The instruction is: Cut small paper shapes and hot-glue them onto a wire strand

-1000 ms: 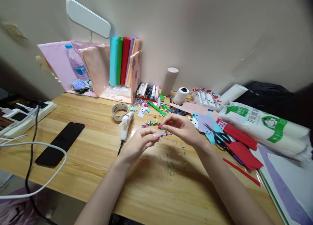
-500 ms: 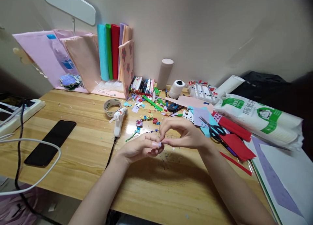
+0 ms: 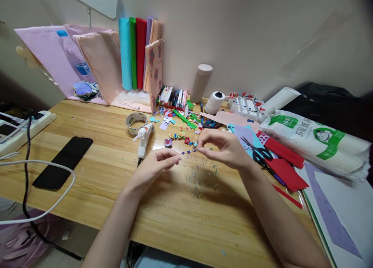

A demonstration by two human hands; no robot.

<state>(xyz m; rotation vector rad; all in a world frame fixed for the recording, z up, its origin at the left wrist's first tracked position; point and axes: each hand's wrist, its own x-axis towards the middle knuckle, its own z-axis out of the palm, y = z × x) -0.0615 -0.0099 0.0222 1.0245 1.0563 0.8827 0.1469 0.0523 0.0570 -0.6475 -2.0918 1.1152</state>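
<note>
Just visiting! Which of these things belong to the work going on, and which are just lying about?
Probably part of the work:
strand with small blue pieces, between the left hand and right hand
purple flower
glue gun

Probably just lying about:
phone
water bottle
power strip

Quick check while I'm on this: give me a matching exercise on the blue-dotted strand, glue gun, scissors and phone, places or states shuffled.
1. Blue-dotted strand
2. Glue gun
3. Scissors
4. Phone

A. Blades apart, beside red paper
B. Lying flat, black, at the picture's left
C. Between the left hand and right hand
D. White, beside the tape roll

Pairs: 1-C, 2-D, 3-A, 4-B
</note>
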